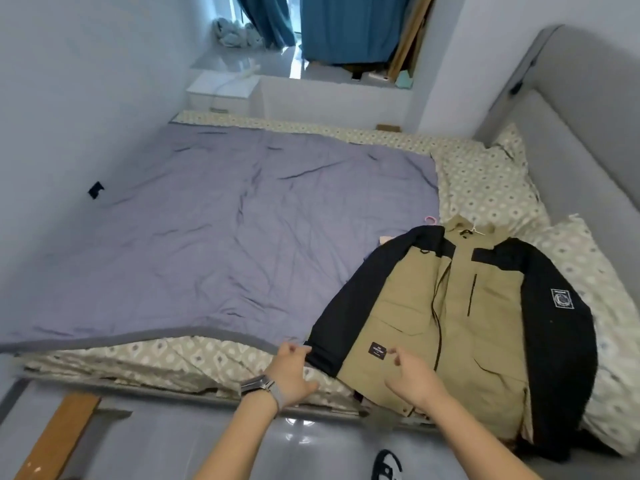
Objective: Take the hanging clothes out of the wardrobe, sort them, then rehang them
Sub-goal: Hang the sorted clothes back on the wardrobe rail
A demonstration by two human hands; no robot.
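Head view | left hand [289, 370] pinches jacket [460, 317] cuff at fingertips | right hand [414, 377] hovers, fingers loosely spread, empty | risk: hem beneath fingers overhangs bed [173, 355], could slide off.

A matt woven cloth jacket [460, 317] in khaki and black is seen at lower right. The lilac quilt [221, 220] at centre is soft, creased cloth. A glossy, reflective floor [311, 448] is shown below; bare wood plank [59, 441] at lower left; a metal mesh watch strap [266, 388].
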